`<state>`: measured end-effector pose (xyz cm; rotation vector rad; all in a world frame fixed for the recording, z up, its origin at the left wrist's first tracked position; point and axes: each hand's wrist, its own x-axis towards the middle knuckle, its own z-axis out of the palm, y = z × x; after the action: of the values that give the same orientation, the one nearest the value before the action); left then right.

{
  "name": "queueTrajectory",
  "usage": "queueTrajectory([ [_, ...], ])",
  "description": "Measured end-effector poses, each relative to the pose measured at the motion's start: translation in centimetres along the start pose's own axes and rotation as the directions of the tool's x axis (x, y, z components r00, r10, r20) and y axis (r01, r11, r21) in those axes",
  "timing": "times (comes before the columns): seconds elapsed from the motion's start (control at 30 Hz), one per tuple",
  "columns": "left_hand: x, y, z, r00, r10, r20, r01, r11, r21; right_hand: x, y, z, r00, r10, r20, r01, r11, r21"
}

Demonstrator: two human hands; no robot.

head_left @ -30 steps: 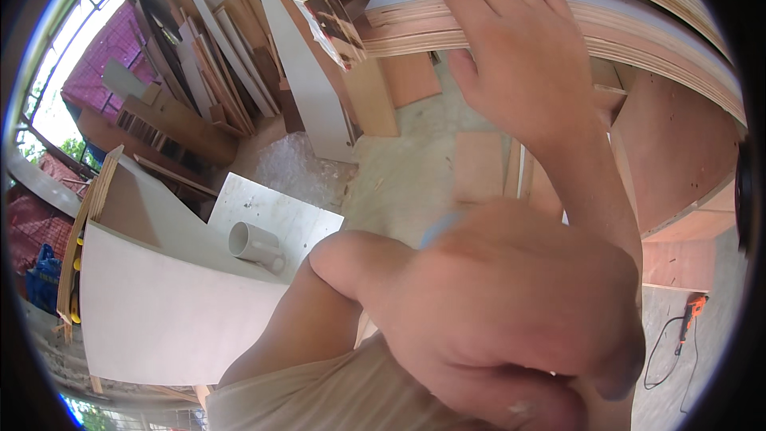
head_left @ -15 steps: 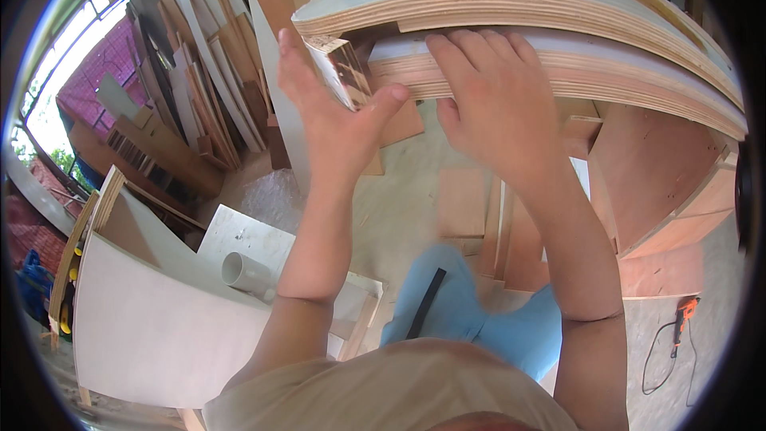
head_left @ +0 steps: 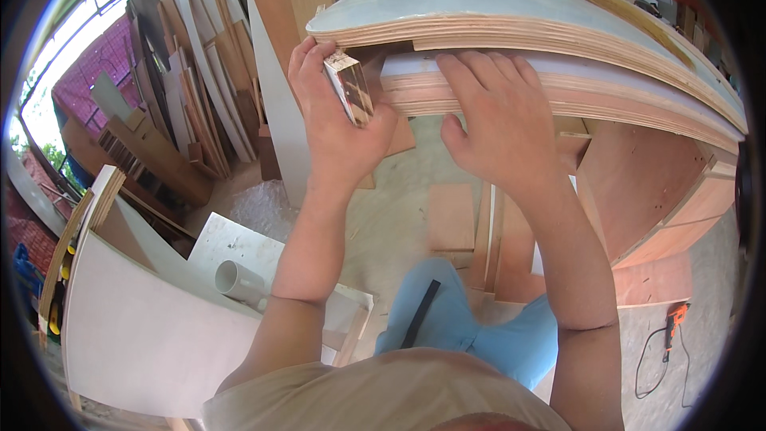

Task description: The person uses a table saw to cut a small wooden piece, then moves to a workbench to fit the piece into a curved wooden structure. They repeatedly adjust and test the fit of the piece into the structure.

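Observation:
My left hand (head_left: 345,132) is closed around a short block (head_left: 351,89) with a white face and a glossy, brown-streaked side. The block sits just under the left end of a curved upper plywood panel (head_left: 511,28), whose top is pale blue. Below that lies a second curved plywood panel (head_left: 479,94) with a white top and layered edge. My right hand (head_left: 499,116) rests over its front edge, fingers spread on the white top within the gap. The right thumb hangs apart, below the edge. The fingertips of my left hand reach up beside the upper panel's corner.
A curved white panel piece (head_left: 152,311) stands at the lower left beside a grey pipe (head_left: 238,278). Boards (head_left: 195,72) lean at the back left. On the right are a wooden cabinet frame (head_left: 646,183) and an orange corded power tool (head_left: 675,321) on the floor.
My left hand, spread beside the block before, has closed its fingers around it. My right hand stays on the lower panel with its thumb lower and farther from the edge. The view has shifted slightly.

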<state>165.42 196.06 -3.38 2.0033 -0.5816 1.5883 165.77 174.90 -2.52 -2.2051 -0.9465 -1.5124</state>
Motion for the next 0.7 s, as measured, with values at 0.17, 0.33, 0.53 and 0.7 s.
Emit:
queueTrajectory([
  [0.17,0.0,-0.2,-0.2,1.000,-0.013,0.008,0.014,1.000,-0.026,0.0,0.0,-0.1,1.000,-0.017,0.002,0.017,1.000,-0.007],
  [0.33,0.1,0.0,-0.2,1.000,0.008,0.008,-0.007,1.000,-0.012,0.1,-0.1,-0.5,0.999,0.002,0.041,-0.003,1.000,0.017],
  [0.53,-0.1,-0.8,-0.4,0.999,0.038,0.024,-0.038,0.999,0.001,0.1,-0.7,0.1,0.999,0.015,0.050,-0.016,1.000,0.019],
  [0.7,-0.8,-2.0,-1.5,0.994,-0.079,0.080,0.105,0.909,-0.404,0.4,-3.3,1.4,0.998,0.019,0.053,-0.024,0.995,0.096],
])
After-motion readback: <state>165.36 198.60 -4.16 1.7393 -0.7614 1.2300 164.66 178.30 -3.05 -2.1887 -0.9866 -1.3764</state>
